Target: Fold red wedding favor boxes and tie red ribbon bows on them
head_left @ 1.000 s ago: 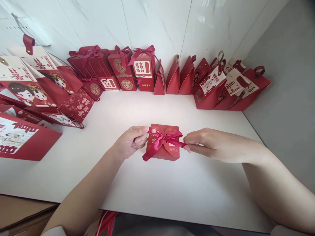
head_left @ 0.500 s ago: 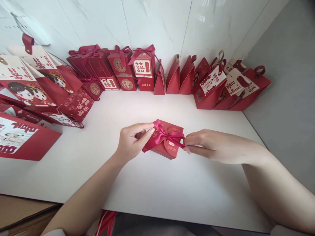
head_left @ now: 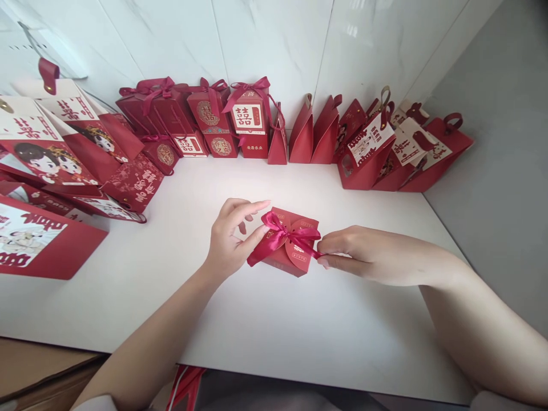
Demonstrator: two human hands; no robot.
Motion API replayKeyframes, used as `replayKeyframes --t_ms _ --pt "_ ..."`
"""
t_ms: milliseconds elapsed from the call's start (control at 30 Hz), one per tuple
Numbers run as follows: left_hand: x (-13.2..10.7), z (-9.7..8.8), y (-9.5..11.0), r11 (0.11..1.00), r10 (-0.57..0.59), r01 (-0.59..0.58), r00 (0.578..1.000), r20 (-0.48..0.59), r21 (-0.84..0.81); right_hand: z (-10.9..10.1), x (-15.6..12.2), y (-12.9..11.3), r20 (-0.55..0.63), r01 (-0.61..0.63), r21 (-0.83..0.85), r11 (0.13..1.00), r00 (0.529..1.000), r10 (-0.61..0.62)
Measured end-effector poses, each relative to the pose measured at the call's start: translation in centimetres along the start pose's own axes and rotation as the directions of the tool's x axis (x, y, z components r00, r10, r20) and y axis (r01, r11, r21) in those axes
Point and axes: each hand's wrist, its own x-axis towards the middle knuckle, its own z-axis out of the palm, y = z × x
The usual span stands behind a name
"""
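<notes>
A small red gift box (head_left: 295, 260) with gold print stands a little turned on the white table (head_left: 265, 319), tied with a magenta satin ribbon (head_left: 278, 237). My left hand (head_left: 231, 237) is at the box's left side, thumb and a finger pinching the ribbon's left loop while the other fingers lift and spread. My right hand (head_left: 363, 254) lies at the box's right, fingers pinched together on the ribbon's right end.
A row of red ribbon-tied boxes (head_left: 205, 117) and red handled gift bags (head_left: 381, 148) lines the white marble wall. Larger red and white bags (head_left: 47, 165) with cartoon couples pile up at the left. The table's front edge is near my forearms.
The box has turned and shifted slightly away from me. My left fingers moved from gripping the ribbon end to pinching its loop with fingers fanned. My right hand barely moved.
</notes>
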Motion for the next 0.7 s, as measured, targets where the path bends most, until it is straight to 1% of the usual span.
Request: replayKeyframes --t_ms 133,200,267,367,433,500,600,700 --pt "0.0 0.3 0.2 0.979 0.161 -0.164 0.986 0.029 0.123 0.2 0.1 0.0 0.009 -0.002 -0.002 1.000 1.000 0.002" --pt "0.0 0.3 0.4 0.961 0.220 -0.222 0.975 0.030 0.163 0.2 0.2 0.0 0.007 -0.005 0.001 1.000 1.000 0.005" --pt "-0.1 0.3 0.4 0.954 0.229 -0.227 0.973 0.011 0.194 0.2 0.2 -0.1 0.004 -0.005 0.005 1.000 1.000 0.005" --pt "-0.1 0.2 0.4 0.954 0.210 -0.203 0.978 -0.012 0.221 0.3 0.2 -0.1 0.000 -0.003 -0.001 1.000 1.000 0.003" --pt "0.0 0.1 0.3 0.946 0.233 -0.222 0.972 -0.022 0.238 0.3 0.2 -0.1 -0.003 -0.003 -0.010 1.000 1.000 0.003" --pt "0.2 -0.1 0.2 0.919 0.296 -0.277 0.955 -0.027 0.279 0.3 0.1 -0.1 -0.008 -0.002 -0.014 1.000 1.000 0.002" --pt "0.3 -0.5 0.0 0.855 0.409 -0.383 0.913 0.000 0.348 0.2 0.2 -0.1 -0.014 -0.001 -0.001 1.000 1.000 0.001" --pt "0.4 -0.9 -0.3 0.798 0.482 -0.451 0.876 0.026 0.399 0.1 0.1 -0.1 -0.016 0.002 0.008 1.000 1.000 -0.002"
